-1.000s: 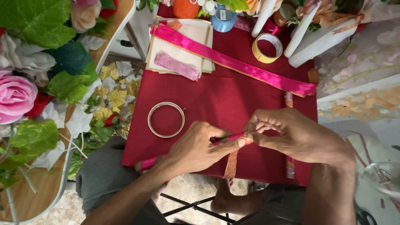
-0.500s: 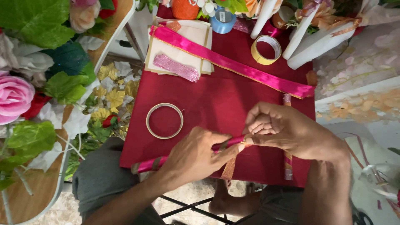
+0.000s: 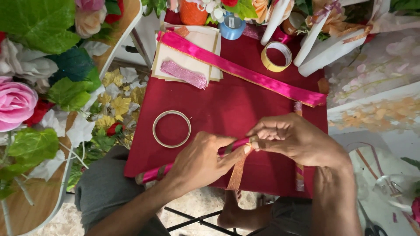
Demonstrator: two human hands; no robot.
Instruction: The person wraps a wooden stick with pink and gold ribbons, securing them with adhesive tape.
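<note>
Pinching a thin pink stick (image 3: 192, 164) near its far end, my left hand (image 3: 199, 164) is clenched over it while my right hand (image 3: 293, 140) grasps a narrow gold ribbon (image 3: 237, 172) and presses it against the stick's tip. The stick lies across the near edge of the red cloth (image 3: 227, 109) that covers the table, its wrapped end poking out toward my left knee. It looks stiff and light, so I judge a grip close to the wrapping point suits it best; held far back, the tip would wander. The ribbon is soft and limp, its loose tail hanging down off the cloth's near edge, and probably slick, so a fingertip pinch right at the stick seems the sound hold. Whether it is already stuck down under my thumb I cannot tell; my fingers hide the join.

Just beyond my left hand on the red cloth lies a bare metal ring (image 3: 171, 128), close enough to be nudged. Beyond the ring the cloth is bare until a long pink ribbon (image 3: 245, 70) runs slantwise across it. At the cloth's far edge sit cream cards (image 3: 186, 54) with a glittery pink strip (image 3: 183, 74) on them, and a roll of yellow tape (image 3: 276, 56). Artificial flowers (image 3: 26, 87) crowd the left of the cloth, and that edge drops off.
</note>
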